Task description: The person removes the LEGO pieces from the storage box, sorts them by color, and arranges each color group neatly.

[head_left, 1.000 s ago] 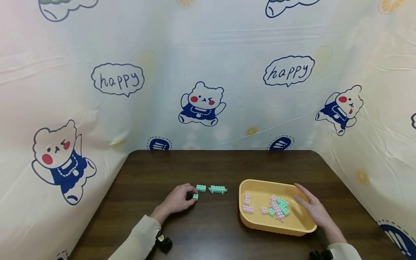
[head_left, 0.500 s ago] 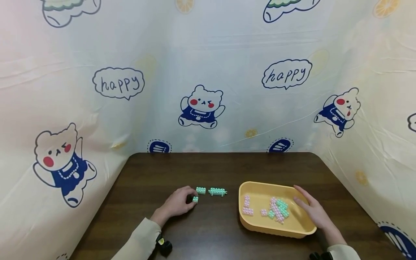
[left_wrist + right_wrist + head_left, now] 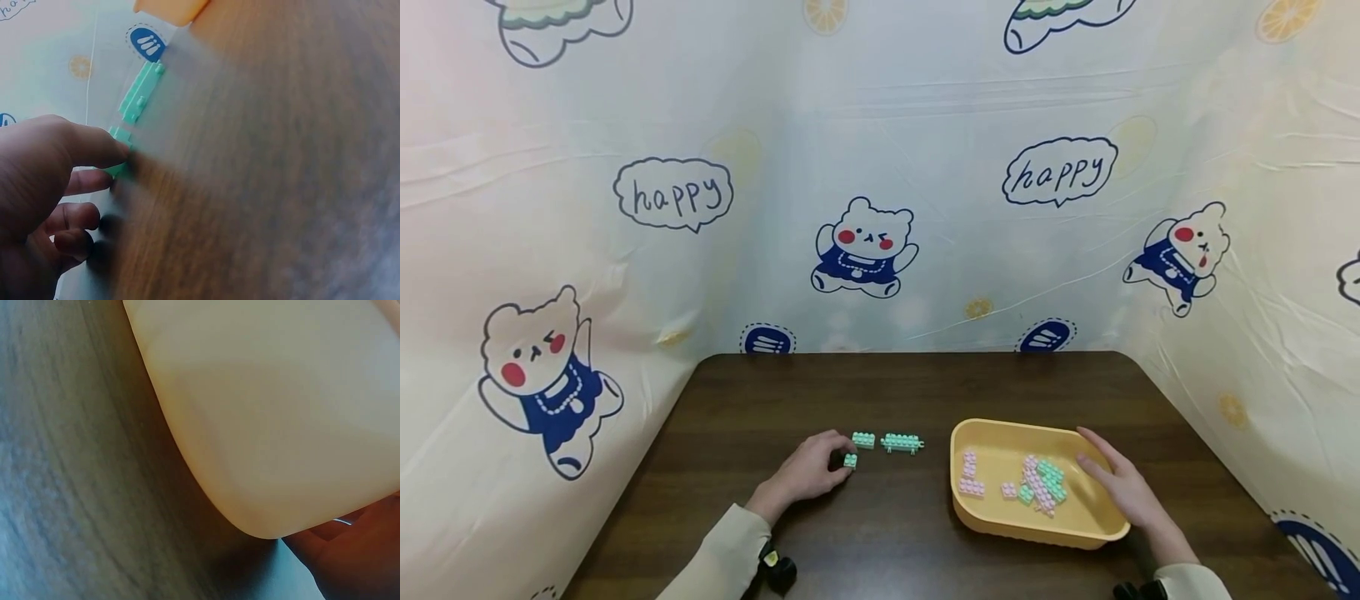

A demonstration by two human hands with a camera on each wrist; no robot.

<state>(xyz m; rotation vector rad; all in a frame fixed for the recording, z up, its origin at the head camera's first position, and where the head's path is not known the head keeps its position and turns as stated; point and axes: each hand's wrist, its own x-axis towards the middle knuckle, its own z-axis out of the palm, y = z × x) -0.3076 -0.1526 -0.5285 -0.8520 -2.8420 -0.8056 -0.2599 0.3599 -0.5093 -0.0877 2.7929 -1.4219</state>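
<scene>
My left hand (image 3: pixel 808 468) pinches a small green building brick (image 3: pixel 850 461) between thumb and finger, low over the table. Just beyond it lies another green brick (image 3: pixel 863 440), and to the right of that a longer green brick piece (image 3: pixel 902 442) with small pegs sticking out. In the left wrist view the fingers partly cover the held brick (image 3: pixel 117 169). My right hand (image 3: pixel 1127 487) holds the right rim of a yellow plastic bin (image 3: pixel 1000 528), its thumb over the inner side and its fingers along the outside. The right wrist view shows mostly the bin wall (image 3: pixel 281 437).
Inside the bin are several pink bricks (image 3: pixel 972 487) and green bricks (image 3: pixel 1051 477). The dark wooden table (image 3: pixel 880 533) ends at a printed curtain (image 3: pixel 865 125) along the back and sides.
The head view has tilted up slightly. Both hands, the bin and the bricks keep their places on the table.
</scene>
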